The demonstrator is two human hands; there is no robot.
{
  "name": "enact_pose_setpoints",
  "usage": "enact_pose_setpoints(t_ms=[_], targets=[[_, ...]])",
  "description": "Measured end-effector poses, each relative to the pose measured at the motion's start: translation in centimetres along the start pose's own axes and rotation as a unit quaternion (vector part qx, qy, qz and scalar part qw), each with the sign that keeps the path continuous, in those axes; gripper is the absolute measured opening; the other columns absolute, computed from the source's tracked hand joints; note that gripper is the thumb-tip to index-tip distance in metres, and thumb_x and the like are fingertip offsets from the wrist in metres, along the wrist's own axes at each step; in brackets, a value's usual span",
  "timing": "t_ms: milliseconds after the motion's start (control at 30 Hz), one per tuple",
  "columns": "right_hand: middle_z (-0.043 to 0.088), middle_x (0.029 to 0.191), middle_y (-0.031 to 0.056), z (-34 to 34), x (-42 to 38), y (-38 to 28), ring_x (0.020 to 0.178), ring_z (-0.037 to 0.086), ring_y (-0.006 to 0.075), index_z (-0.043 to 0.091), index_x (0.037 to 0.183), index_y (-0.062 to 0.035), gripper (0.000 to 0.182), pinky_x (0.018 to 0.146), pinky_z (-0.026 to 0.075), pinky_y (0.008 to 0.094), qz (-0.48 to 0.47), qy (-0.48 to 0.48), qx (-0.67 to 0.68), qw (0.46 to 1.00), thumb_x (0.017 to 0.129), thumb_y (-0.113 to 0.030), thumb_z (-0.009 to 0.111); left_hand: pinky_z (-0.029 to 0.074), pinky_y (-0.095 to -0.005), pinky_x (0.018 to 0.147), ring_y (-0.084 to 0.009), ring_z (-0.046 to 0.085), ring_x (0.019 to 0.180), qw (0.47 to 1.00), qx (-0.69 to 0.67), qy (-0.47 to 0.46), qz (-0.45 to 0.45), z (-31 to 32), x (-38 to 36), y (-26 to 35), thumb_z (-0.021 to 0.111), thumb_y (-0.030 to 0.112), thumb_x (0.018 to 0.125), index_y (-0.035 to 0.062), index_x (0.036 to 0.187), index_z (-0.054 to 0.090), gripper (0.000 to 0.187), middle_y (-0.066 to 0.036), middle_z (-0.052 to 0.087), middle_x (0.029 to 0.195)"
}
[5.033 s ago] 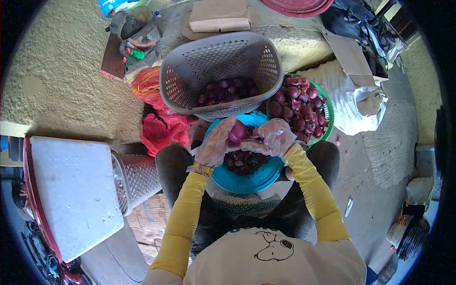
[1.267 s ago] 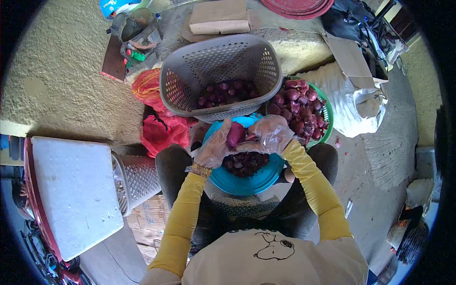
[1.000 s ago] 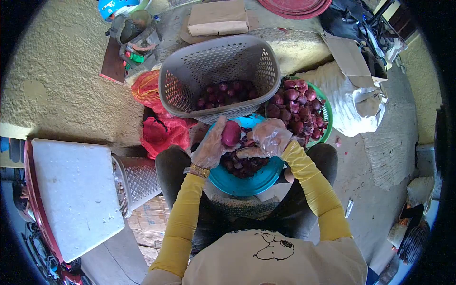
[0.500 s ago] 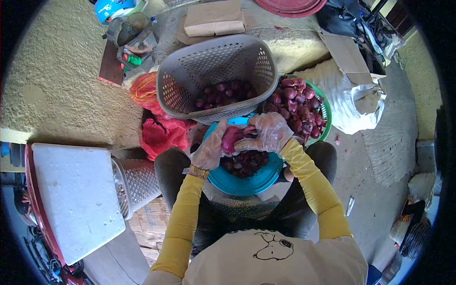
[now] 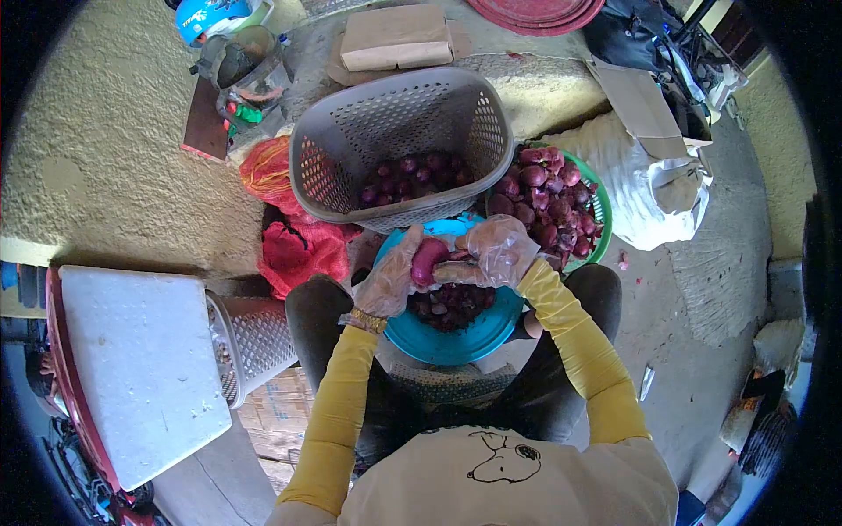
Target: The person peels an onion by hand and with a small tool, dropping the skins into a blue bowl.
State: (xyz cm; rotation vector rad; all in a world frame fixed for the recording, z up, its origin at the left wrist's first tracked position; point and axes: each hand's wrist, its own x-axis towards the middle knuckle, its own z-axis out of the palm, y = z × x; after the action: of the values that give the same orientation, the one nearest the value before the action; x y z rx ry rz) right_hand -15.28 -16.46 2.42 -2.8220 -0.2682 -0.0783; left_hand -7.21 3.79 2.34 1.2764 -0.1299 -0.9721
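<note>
A red onion (image 5: 428,261) is held in my left hand (image 5: 388,279), which wears a clear plastic glove. My right hand (image 5: 500,250), gloved the same way, has its fingers bent in against the onion's right side; what lies between them is hard to make out. Both hands are over a blue basin (image 5: 438,349) with dark red onion skins (image 5: 452,309) in it. Just beyond stands a grey perforated basket (image 5: 395,96) with small peeled onions (image 5: 417,175) at its bottom. To the right, a green basket (image 5: 603,206) is heaped with unpeeled onions (image 5: 548,184).
Red mesh sacks (image 5: 303,254) lie left of the grey basket. A white foam lid (image 5: 145,368) and a pale basket (image 5: 259,337) are at the left. A white sack (image 5: 649,188) stands at the right, and a cardboard box (image 5: 395,37) sits at the back.
The onion has turned slightly between my hands and shows a narrower side. My right hand has shifted down a little; my left hand stays almost in place.
</note>
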Motion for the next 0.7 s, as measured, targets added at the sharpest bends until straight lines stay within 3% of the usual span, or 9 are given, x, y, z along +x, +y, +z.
enact_pose_setpoints(t_ms=[200, 467, 600, 700], targets=[[0.068, 0.072, 0.0133, 0.0, -0.1, 0.3, 0.071, 0.069, 0.0351, 0.074, 0.092, -0.0145, 0.06, 0.066, 0.053, 0.0464, 0.007, 0.02, 0.069, 0.997, 0.078, -0.073, 0.069, 0.051, -0.0272, 0.053, -0.0135, 0.062, 0.064, 0.997, 0.069, 0.005, 0.042, -0.5, 0.3, -0.3, 0.052, 0.047, 0.105, 0.002, 0.099, 0.071, 0.049, -0.006, 0.069, 0.081], [0.069, 0.076, 0.0139, -1.6, 0.4, -0.8, 0.077, 0.069, 0.0379, 0.072, 0.088, -0.0119, 0.067, 0.069, 0.053, 0.0477, 0.053, -0.037, 0.073, 0.995, 0.07, -0.077, 0.073, 0.059, -0.0346, 0.059, -0.0186, 0.067, 0.073, 0.995, -0.09, 0.046, -0.009, 0.4, 0.3, -0.3, 0.054, 0.048, 0.104, 0.0015, 0.111, 0.061, 0.047, -0.011, 0.068, 0.096], [0.069, 0.076, 0.0131, -1.3, 0.6, -0.6, 0.078, 0.069, 0.0373, 0.073, 0.089, -0.0125, 0.069, 0.069, 0.052, 0.0471, 0.052, -0.039, 0.092, 0.994, 0.068, -0.078, 0.073, 0.06, -0.035, 0.059, -0.0194, 0.068, 0.075, 0.996, -0.065, 0.063, -0.024, 0.4, 0.3, -0.3, 0.054, 0.048, 0.103, 0.0013, 0.11, 0.061, 0.047, -0.011, 0.068, 0.093], [0.07, 0.078, 0.0136, -1.4, 0.7, -0.5, 0.078, 0.07, 0.0366, 0.073, 0.094, -0.0152, 0.065, 0.071, 0.054, 0.0484, 0.039, -0.064, 0.052, 0.996, 0.077, -0.077, 0.065, 0.06, -0.0346, 0.058, -0.0202, 0.069, 0.077, 0.999, -0.047, 0.02, -0.012, 0.4, 0.2, -0.1, 0.055, 0.049, 0.103, 0.0013, 0.11, 0.06, 0.048, -0.011, 0.068, 0.093]])
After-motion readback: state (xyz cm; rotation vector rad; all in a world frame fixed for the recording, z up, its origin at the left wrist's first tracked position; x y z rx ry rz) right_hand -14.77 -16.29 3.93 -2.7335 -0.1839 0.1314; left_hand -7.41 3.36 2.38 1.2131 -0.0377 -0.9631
